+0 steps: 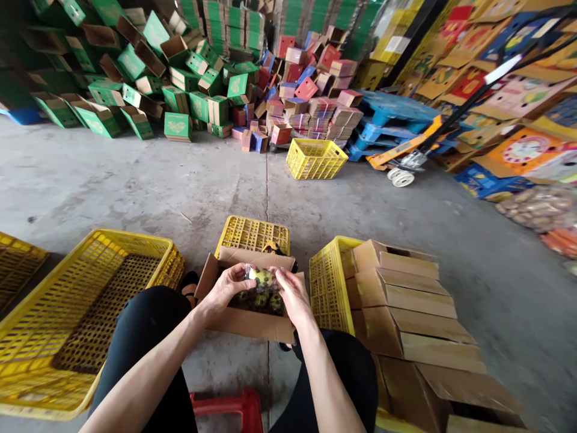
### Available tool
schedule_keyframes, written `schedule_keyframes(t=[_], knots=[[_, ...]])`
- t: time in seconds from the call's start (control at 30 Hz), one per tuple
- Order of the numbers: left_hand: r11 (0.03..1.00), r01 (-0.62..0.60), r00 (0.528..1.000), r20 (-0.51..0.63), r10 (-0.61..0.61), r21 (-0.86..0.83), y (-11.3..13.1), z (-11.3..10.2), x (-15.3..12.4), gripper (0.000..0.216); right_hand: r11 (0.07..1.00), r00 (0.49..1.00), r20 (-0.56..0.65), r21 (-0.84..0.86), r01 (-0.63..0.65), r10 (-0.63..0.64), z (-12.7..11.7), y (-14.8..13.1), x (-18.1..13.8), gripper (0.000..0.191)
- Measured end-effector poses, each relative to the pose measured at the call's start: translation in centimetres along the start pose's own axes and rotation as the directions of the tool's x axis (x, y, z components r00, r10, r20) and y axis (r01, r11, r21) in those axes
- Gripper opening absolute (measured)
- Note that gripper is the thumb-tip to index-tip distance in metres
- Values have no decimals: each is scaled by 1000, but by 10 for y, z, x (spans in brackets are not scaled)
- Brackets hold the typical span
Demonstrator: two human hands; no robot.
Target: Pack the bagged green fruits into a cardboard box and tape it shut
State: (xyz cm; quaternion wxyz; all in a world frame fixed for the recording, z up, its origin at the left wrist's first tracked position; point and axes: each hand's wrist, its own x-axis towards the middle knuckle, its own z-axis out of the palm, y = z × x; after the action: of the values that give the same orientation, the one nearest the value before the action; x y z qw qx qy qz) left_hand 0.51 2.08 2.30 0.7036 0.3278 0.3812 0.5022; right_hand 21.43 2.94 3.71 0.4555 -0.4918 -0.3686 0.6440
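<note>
- The left hand [228,287] and the right hand [291,293] both pinch one small yellow-green fruit [262,277] in a clear wrap.
- The fruit is up in the air, just over the back edge of the open cardboard box [246,326].
- More fruits lie inside the box.
- The box sits on a yellow crate [252,234].
- The fruit looks light and a bit soft, and its wrap looks slippery, so hold its sides gently.
</note>
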Motion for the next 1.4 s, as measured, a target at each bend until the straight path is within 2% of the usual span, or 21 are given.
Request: schedule_keyframes(t=[0.2,0.4,0.47,0.6,0.87,1.0,1.07,1.17,1.3,1.4], knots=[[994,106,993,-51,-107,-20,0,4,-3,66,994,995,-36,-53,95,-97,3,-1,0,42],[998,54,994,-100,-50,37,-3,-1,-1,58,990,982,-145,-94,104,-117,6,0,1,40],[999,39,992,-120,-35,31,-5,-4,2,58,993,979,-170,-54,103,-111,7,0,1,40],[999,29,989,-143,-31,-15,-5,-5,5,58,995,987,-144,51,83,-75,8,-1,1,39],[997,73,997,11,-73,-7,2,6,-4,61,983,985,-146,145,115,-93,7,-2,1,40],[999,21,999,-31,-20,42,6,8,-6,55,987,981,-116,-1,159,-158,7,-2,0,46],[997,9,999,-34,-6,83,10,9,-7,53,974,981,-48,-134,181,-189,6,-2,0,50],[991,11,1000,-28,-7,136,14,11,-8,50,939,981,77,-285,192,-177,4,-1,-1,40],[986,22,998,-59,-12,166,11,11,-6,51,918,978,84,-336,209,-192,2,4,1,36],[997,2,997,-80,4,71,5,9,-3,62,946,987,30,-282,159,-157,1,5,2,37]])
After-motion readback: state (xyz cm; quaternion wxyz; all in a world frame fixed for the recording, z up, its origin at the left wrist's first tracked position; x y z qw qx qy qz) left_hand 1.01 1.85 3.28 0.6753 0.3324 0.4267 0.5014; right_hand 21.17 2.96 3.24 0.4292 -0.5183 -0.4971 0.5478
